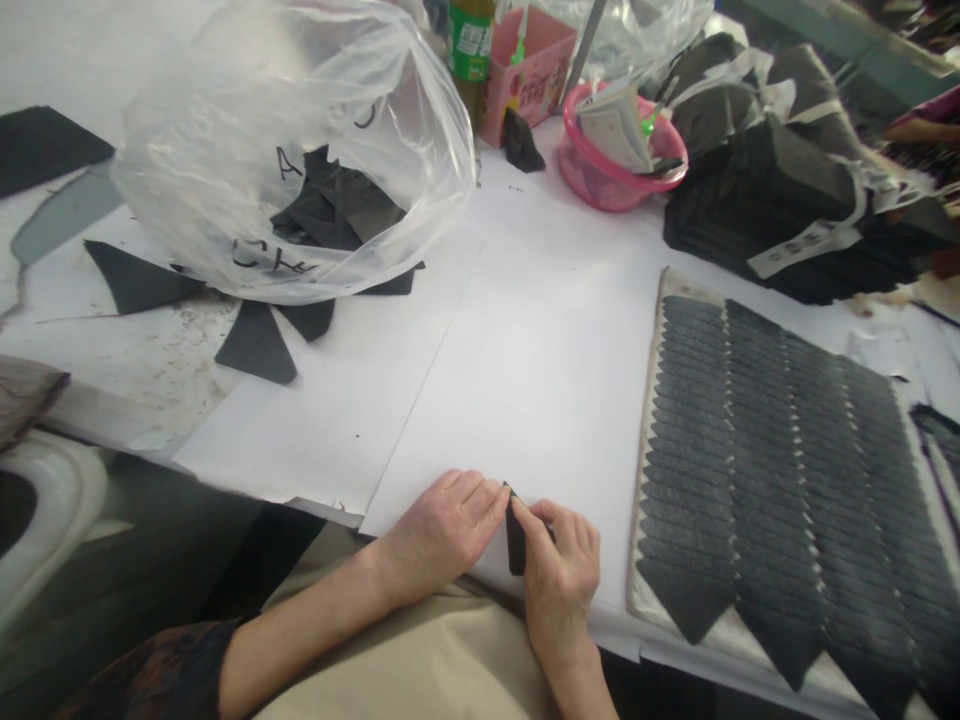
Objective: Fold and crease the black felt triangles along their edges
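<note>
Head view of a worktable. The left hand [442, 530] and right hand [559, 575] meet at the near table edge, both pinched on one small black strip [516, 540]; the left fingertips press its upper end, the right thumb and forefinger close on its side. The strip lies on the white paper [525, 350], just inside the paper's near edge.

Writing: the clear bag [300, 140], upper left, bears hand-drawn dark letters, one resembling "A"; the rest cannot be read. It holds black offcuts, and loose black triangles [255, 345] lie beside it. The green bottle [470, 45] has a label and the pink box [529, 75] red print, both too small to read. White tags on the black bundle [787, 190] carry illegible marks.

Room: the paper between the hands and the pink bowl [615, 165] is bare. To the right, a board [780, 490] of overlapped black pointed pieces lies near the right hand, its left edge apart from it.
</note>
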{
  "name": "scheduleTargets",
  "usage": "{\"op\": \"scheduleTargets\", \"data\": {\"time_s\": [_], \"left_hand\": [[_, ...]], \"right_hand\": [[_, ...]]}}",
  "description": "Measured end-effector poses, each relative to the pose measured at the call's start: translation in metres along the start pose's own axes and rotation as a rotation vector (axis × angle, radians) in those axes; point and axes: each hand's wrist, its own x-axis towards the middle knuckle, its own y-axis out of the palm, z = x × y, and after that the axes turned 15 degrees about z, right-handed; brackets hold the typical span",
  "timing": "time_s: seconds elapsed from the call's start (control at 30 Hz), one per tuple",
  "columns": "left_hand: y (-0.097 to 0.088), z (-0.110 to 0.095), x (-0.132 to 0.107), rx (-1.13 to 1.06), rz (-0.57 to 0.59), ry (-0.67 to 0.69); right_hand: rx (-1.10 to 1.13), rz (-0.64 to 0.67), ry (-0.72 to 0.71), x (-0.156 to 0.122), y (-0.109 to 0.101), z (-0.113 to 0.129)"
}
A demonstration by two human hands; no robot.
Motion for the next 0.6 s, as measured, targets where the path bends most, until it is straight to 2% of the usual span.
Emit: {"op": "scheduleTargets", "data": {"time_s": [0.2, 0.37, 0.6], "left_hand": [[-0.005, 0.010, -0.001, 0.105, 0.010, -0.010], [-0.008, 0.026, 0.002, 0.082, 0.040, 0.159], [-0.012, 0.023, 0.002, 0.139, 0.089, 0.154]], "right_hand": [[0.031, -0.009, 0.023, 0.012, 0.008, 0.005], [0.038, 0.000, 0.036, 0.016, 0.011, 0.008], [0.039, 0.069, 0.050, 0.011, -0.002, 0.009]]}}
